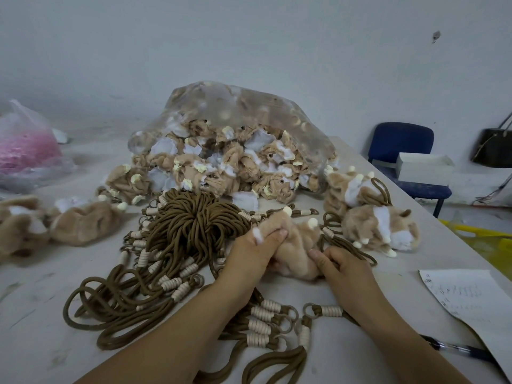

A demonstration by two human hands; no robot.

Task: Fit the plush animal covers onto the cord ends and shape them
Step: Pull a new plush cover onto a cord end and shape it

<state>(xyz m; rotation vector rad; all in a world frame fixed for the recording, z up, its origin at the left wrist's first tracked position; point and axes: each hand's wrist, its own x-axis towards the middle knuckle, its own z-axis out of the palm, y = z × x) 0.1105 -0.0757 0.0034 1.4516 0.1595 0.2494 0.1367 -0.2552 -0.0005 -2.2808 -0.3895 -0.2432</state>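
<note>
A plush cover [297, 245] was gripped by the left hand [255, 252] and pinched by the right hand [343, 273], just beside the cord bundle [191, 225]. If tugged unevenly, it could probably be twisted or slipped off its cord end.

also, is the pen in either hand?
No: the pen lies on the table beside the paper, while the left hand and right hand both grip the plush cover.
</note>
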